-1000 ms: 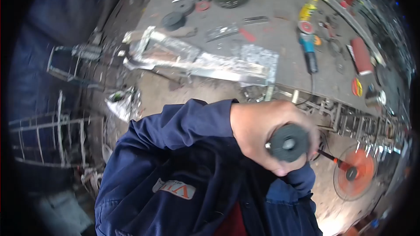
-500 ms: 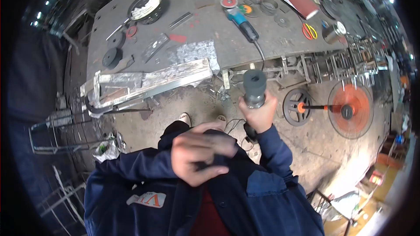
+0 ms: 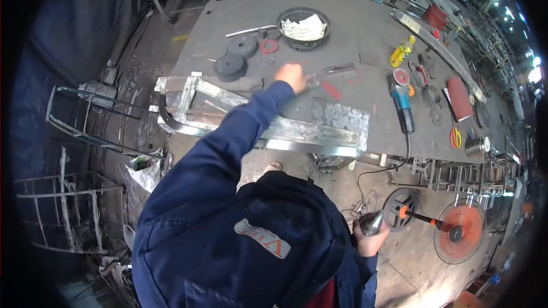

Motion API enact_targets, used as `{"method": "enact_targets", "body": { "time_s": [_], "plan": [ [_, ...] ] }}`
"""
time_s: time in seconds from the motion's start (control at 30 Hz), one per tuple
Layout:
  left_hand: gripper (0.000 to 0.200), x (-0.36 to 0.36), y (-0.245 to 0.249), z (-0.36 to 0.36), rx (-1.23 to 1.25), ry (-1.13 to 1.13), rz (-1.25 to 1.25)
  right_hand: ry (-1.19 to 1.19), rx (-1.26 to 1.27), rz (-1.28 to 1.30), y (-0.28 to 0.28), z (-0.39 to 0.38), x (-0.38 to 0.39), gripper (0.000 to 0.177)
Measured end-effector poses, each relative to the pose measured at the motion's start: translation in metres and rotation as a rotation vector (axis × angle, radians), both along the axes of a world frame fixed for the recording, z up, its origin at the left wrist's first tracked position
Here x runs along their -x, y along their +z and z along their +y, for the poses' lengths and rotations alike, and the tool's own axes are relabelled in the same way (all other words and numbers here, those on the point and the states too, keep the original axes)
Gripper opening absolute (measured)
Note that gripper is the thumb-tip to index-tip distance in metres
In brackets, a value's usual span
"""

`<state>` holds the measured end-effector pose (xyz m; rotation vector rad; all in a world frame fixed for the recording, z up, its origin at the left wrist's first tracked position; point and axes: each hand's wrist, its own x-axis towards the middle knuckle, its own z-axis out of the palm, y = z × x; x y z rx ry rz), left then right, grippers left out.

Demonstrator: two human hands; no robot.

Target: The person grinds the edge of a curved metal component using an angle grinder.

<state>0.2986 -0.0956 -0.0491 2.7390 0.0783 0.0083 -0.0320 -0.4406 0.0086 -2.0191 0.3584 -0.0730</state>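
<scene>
My left hand (image 3: 293, 76) is stretched out over the grey steel table (image 3: 365, 34), its fingers on a small shiny metal plate (image 3: 311, 82); whether it grips the plate is not clear. A red strip (image 3: 331, 90) lies just right of that plate. My right hand (image 3: 372, 240) hangs low by my side, closed around a grey cylindrical power tool (image 3: 371, 222) whose cable trails on the floor. My blue jacket fills the lower middle of the view.
On the table lie a blue angle grinder (image 3: 402, 104), two dark discs (image 3: 230, 64), a red ring (image 3: 268, 45), a black bowl (image 3: 302, 23), a yellow bottle (image 3: 401, 52) and scissors (image 3: 455, 137). Steel bars (image 3: 268, 128) overhang the near edge. An orange fan (image 3: 459, 231) stands on the floor.
My left hand went from in front of my chest out to the table. My right hand dropped the tool from chest height down to my side. The view swung.
</scene>
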Motion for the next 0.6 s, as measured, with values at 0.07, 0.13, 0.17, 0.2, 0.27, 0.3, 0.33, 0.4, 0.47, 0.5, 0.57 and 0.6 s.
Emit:
{"method": "enact_targets", "body": {
  "time_s": [0.07, 0.13, 0.17, 0.2, 0.27, 0.3, 0.33, 0.4, 0.47, 0.5, 0.57, 0.6],
  "plan": [
    [0.045, -0.035, -0.053, 0.059, -0.044, 0.135, -0.007, -0.046, -0.03, 0.032, 0.002, 0.007, 0.004, 0.023],
    [0.047, -0.048, -0.102, 0.087, -0.136, 0.116, -0.055, -0.094, -0.05, 0.006, 0.007, 0.026, 0.006, 0.024],
    [0.049, -0.051, -0.113, 0.096, -0.228, 0.097, -0.103, -0.109, -0.063, 0.015, 0.003, 0.033, 0.01, 0.024],
    [0.055, -0.047, -0.094, 0.105, -0.162, 0.05, 0.021, -0.139, -0.076, 0.018, -0.001, 0.041, 0.012, 0.025],
    [0.068, -0.028, -0.011, 0.115, -0.114, 0.033, 0.29, -0.289, -0.145, 0.097, 0.004, 0.066, 0.018, 0.025],
    [0.066, -0.012, 0.011, 0.124, 0.004, 0.006, -0.051, -0.27, -0.109, 0.1, 0.007, 0.074, 0.02, 0.026],
    [0.074, -0.017, 0.021, 0.147, -0.161, 0.09, 0.215, -0.218, -0.021, 0.117, 0.013, 0.079, 0.022, 0.026],
    [0.106, -0.017, -0.017, 0.202, -0.299, 0.189, 0.092, -0.226, 0.085, 0.096, 0.015, 0.096, 0.027, 0.029],
    [0.127, -0.035, -0.081, 0.264, -0.257, 0.192, 0.297, -0.24, 0.058, 0.224, 0.024, 0.107, 0.027, 0.033],
    [0.129, -0.046, -0.103, 0.288, -0.308, 0.142, 0.267, -0.254, 0.029, 0.191, 0.03, 0.113, 0.028, 0.034],
    [0.123, -0.022, -0.03, 0.243, -0.181, 0.18, 0.257, -0.287, 0.0, 0.191, 0.028, 0.123, 0.037, 0.036],
    [0.115, -0.009, 0.004, 0.221, -0.002, 0.11, 0.17, -0.289, 0.003, 0.185, 0.027, 0.128, 0.041, 0.037]
  ]
}}
